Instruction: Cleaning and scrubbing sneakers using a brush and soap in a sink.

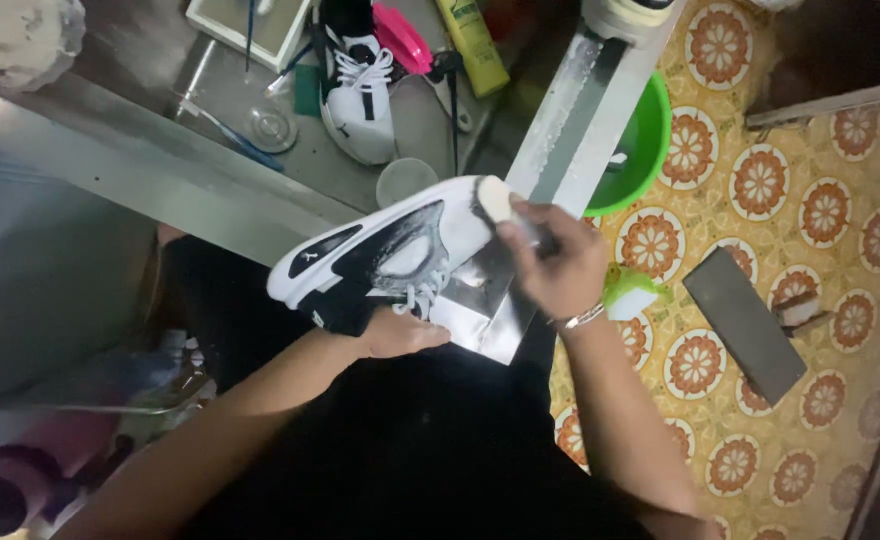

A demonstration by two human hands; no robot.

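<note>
Your left hand (395, 335) grips the black-and-white sneaker (380, 255) from beneath, over your lap; your right hand (555, 265), closed around a pale sponge (495, 197), scrubs its toe. Next, probably turn the shoe steadily.

A small shoe-cleaning corner, probably in a home.

I see a metal work table (260, 200) with a second sneaker (360, 90), brushes (250, 30) and a yellow cleaner bottle (473, 45), a green basin (640, 150), and patterned vinyl flooring (760, 180).
</note>
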